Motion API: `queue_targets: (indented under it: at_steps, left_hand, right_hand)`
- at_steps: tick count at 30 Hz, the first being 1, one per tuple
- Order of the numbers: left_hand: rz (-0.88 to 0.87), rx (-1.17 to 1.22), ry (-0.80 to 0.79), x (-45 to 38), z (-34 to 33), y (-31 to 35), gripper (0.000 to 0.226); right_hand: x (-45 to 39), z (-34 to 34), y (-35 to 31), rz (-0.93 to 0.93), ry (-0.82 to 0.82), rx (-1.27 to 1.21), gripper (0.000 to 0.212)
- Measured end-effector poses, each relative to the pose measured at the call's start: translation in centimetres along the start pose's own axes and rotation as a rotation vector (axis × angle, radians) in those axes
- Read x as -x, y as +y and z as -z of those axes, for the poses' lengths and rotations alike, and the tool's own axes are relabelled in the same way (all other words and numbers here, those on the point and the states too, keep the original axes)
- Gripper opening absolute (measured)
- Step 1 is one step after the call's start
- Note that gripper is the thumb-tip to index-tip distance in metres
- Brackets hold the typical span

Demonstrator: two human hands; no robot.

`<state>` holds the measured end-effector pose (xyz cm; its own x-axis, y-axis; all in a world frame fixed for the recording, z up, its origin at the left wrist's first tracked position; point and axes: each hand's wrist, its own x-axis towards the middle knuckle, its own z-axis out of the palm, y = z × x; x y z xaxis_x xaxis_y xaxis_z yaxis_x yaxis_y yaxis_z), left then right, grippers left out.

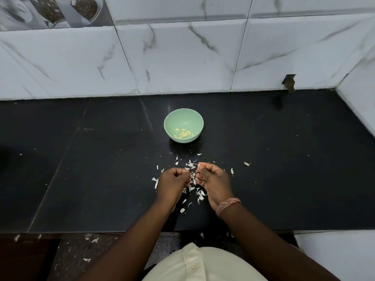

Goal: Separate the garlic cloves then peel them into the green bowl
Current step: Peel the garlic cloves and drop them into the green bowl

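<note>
Nearest us, our left hand and right hand curl close together, fingertips pinching what we judge a clove being peeled, though it is mostly hidden; papery skins litter the black counter around them; two unpeeled cloves wait just right; farther back, the green bowl holds several peeled cloves; we judge ourselves well along.

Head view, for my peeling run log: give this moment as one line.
phase: peeling | left hand and right hand: both working a clove between them | green bowl: holds peeled cloves | counter: skins, two loose cloves
</note>
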<state>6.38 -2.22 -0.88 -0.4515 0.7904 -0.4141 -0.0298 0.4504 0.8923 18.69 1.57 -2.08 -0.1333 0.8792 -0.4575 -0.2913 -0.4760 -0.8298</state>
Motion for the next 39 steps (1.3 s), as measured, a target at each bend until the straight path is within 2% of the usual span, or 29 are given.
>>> queue_targets:
  at_steps: [3, 8, 12, 16, 22, 29, 34, 39]
  left_hand:
    - [-0.025, -0.050, -0.011, -0.1, 0.1, -0.2, 0.007]
    - [0.009, 0.113, -0.077, 0.0, -0.2, 0.7, 0.006]
    - [-0.004, 0.141, -0.133, 0.4, -0.5, 0.9, 0.007]
    - [-0.046, 0.155, -0.092, 0.3, -0.5, 0.6, 0.010]
    - [-0.099, 0.153, -0.057, 0.5, -0.8, 0.6, 0.012]
    - [-0.248, 0.011, -0.007, 1.0, -0.9, 1.6, 0.012]
    - [-0.378, -0.144, 0.087, 0.9, -0.8, 1.5, 0.015]
    - [-0.379, -0.149, 0.108, 1.0, -1.1, 1.7, 0.018]
  right_hand:
    - [0.0, 0.3, 0.1, 0.004, -0.010, 0.056, 0.014]
    - [0.1, 0.1, 0.1, 0.090, -0.032, 0.168, 0.013]
    - [0.0, 0.3, -0.1, 0.151, -0.010, 0.305, 0.014]
    - [0.3, 0.2, -0.8, 0.228, -0.011, 0.426, 0.021]
    - [0.8, -0.2, -1.6, 0.277, 0.022, 0.525, 0.018]
    - [0.9, -1.0, -2.6, 0.275, 0.057, 0.619, 0.006]
    - [1.0, -1.7, -3.2, 0.264, 0.065, 0.590, 0.006]
    - [1.2, -1.7, -3.6, 0.291, 0.072, 0.578, 0.024]
